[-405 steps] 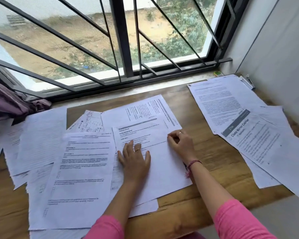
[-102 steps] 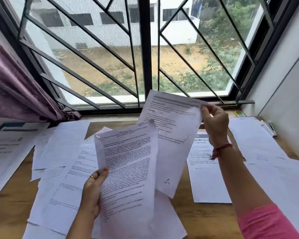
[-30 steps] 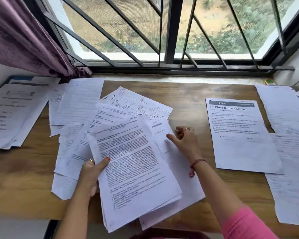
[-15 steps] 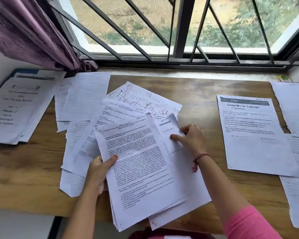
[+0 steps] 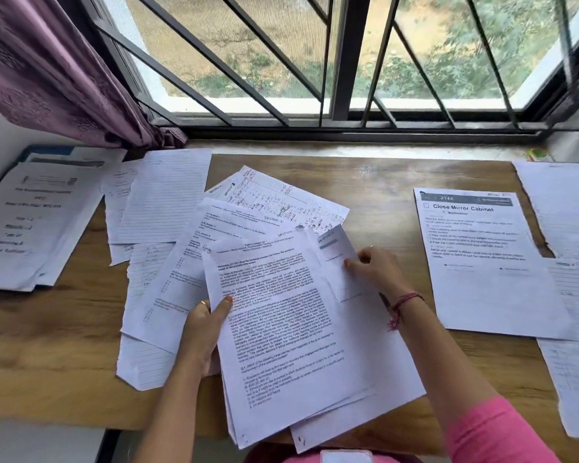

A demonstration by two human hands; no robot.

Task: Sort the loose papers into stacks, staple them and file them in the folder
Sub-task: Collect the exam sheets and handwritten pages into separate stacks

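Papers [image 5: 241, 228] mid-sort: left hand [image 5: 203, 332] grips printed sheaf [image 5: 281, 329], right hand [image 5: 376, 269] pinches sheet [image 5: 340, 259]; next, add it squarely.

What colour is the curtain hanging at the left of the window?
The curtain is dusky purple with a faint darker woven motif, seen in the head view.

On the printed sheet [image 5: 488, 262] lying to my right on the counter [image 5: 381, 182], the dark header band reads "274 E" and the bold title under it reads "Close Mirror Cabinet". A handwritten page [image 5: 274, 202] at the back of the middle pile bears "SECTION", and the sheet [image 5: 234, 225] just in front of it shows "SECTION - S". The print on the bundle [image 5: 281, 312] my left hand [image 5: 203, 332] holds is too small to read.
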